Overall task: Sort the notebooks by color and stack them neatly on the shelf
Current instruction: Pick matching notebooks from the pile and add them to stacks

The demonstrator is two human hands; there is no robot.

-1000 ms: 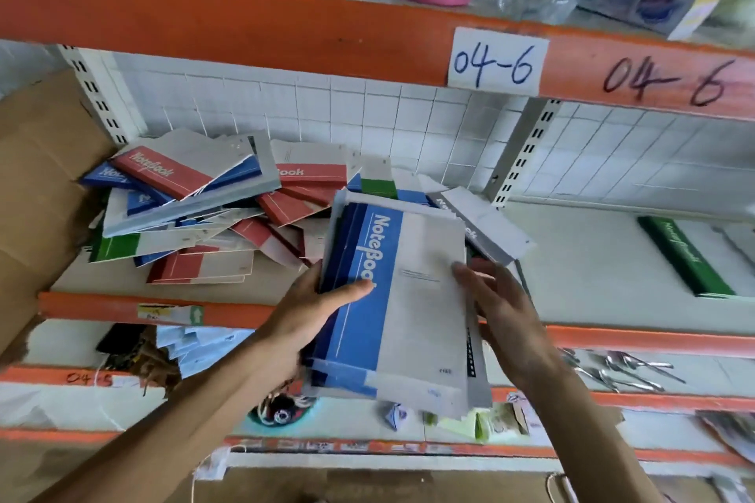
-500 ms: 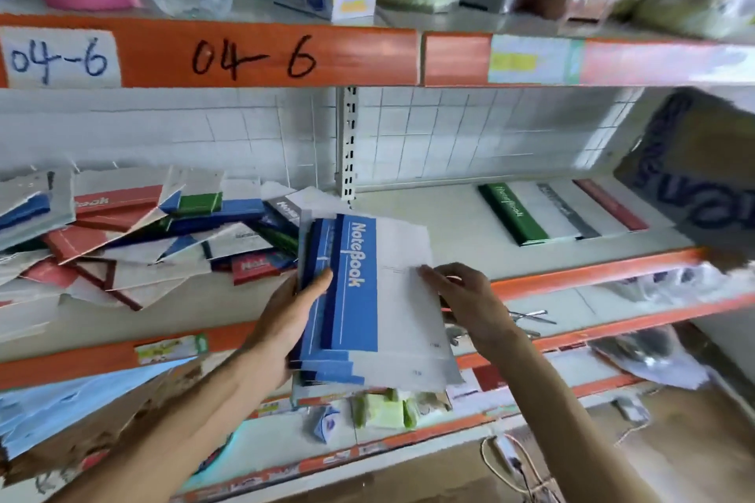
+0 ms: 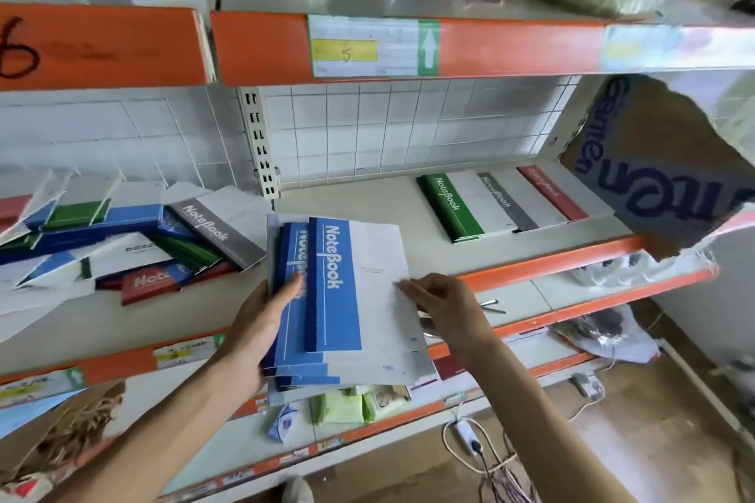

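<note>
I hold a stack of blue notebooks (image 3: 333,290) in front of the shelf (image 3: 367,208). My left hand (image 3: 255,333) grips the stack's left edge, thumb on the top covers. My right hand (image 3: 447,308) pinches the right edge of the top notebook. A messy pile of red, blue, green and grey notebooks (image 3: 135,245) lies on the shelf at the left. On the right of the shelf lie a green notebook (image 3: 449,206), a grey notebook (image 3: 504,200) and a red notebook (image 3: 551,192) side by side.
A torn cardboard box (image 3: 662,171) juts in at the right end of the shelf. An orange shelf beam (image 3: 261,49) runs overhead with packaged goods above. Lower shelves hold packets and metal utensils; cables lie on the floor.
My view has swung right, so the messy pile slid left and the sorted notebooks came nearer to centre. Both hands still hold the blue stack, which is now closer to the sorted row.
</note>
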